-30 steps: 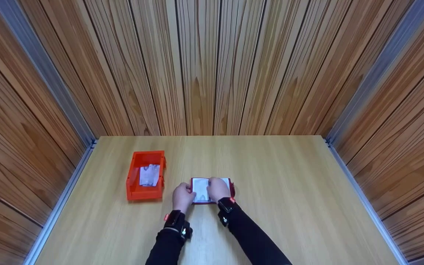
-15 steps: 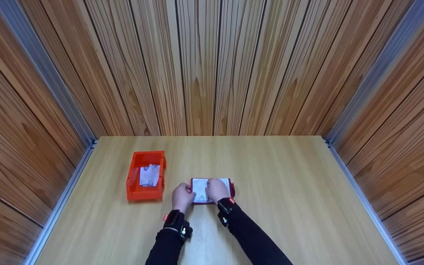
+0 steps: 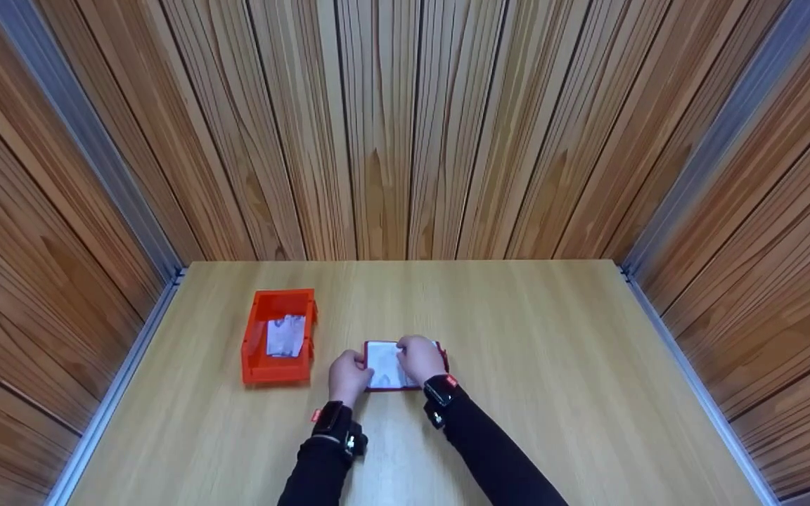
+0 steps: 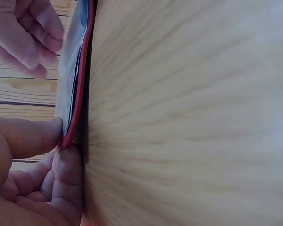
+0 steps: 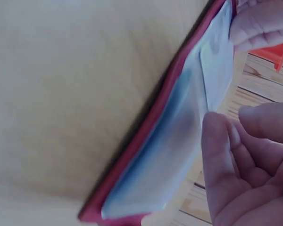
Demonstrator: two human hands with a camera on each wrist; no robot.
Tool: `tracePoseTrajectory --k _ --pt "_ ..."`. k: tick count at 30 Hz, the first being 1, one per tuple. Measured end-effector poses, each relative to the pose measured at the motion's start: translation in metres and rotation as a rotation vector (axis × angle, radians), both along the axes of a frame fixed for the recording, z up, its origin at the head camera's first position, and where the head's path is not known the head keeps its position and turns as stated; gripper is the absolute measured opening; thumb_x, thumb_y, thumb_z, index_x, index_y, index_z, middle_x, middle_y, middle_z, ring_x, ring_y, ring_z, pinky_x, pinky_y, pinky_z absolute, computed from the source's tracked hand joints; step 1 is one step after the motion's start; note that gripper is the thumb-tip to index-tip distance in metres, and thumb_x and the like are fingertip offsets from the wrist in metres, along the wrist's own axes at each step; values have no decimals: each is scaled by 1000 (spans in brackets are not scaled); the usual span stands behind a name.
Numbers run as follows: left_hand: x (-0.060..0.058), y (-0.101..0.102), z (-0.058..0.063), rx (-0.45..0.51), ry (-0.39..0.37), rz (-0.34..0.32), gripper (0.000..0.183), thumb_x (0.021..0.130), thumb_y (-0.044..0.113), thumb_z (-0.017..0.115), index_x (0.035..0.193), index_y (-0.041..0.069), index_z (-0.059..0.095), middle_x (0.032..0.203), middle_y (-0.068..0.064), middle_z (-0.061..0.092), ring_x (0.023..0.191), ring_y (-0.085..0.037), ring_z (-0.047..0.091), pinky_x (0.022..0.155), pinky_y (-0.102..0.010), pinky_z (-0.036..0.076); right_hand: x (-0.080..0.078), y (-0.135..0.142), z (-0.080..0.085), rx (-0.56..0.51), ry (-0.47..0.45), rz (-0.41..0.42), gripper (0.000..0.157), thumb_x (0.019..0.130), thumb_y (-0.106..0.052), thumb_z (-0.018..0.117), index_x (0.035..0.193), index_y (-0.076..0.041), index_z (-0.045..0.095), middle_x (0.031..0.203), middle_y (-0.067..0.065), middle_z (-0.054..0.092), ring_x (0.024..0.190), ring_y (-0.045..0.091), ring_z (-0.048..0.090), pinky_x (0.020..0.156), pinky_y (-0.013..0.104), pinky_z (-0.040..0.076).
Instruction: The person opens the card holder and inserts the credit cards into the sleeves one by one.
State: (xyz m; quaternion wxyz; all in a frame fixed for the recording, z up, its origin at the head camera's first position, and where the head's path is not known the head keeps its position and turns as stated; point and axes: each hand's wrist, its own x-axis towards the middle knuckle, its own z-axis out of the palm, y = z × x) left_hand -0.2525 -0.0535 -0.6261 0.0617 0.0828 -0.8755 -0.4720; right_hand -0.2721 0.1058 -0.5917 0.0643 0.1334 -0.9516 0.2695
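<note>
A red card holder lies spread on the table, with clear sleeves inside. A pale card or slip sits at its left half in the right wrist view. My left hand pinches the holder's left edge, thumb on top and fingers beneath, as the left wrist view shows. Over the holder's right half is my right hand, which hides part of it. In the right wrist view its thumb stands apart from the index finger, whose tip is at the slip's edge; whether it touches cannot be told.
An orange-red bin stands to the left of the holder, with pale printed papers in it. Wood-panelled walls enclose the table at the back and both sides.
My right hand has shifted slightly to the right and away over the holder, covering more of its right end. My left hand keeps its pinch on the left edge.
</note>
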Motion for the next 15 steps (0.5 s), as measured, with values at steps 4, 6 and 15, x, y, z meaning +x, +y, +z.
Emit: tracePoseTrajectory --k 4,6,15 --pt "0 0 0 -5 -8 6 22 73 -1 74 92 -4 66 76 -6 64 74 -23 61 71 -37 50 -6 10 6 -5 39 -23 11 86 -3 70 95 1 73 92 13 71 88 31 67 81 42 52" --pt "0 0 1 -6 -10 6 21 73 -1 74 93 -4 66 76 -6 64 74 -24 61 72 -38 50 -9 16 8 14 62 -36 10 86 -2 69 95 1 73 92 14 71 88 31 66 81 42 51" --pt "4 0 2 6 -17 -1 21 74 -2 74 92 -5 65 76 -7 64 73 -24 60 69 -37 51 -11 38 2 50 86 -132 9 84 -4 72 93 -1 74 89 13 67 85 32 64 76 44 52"
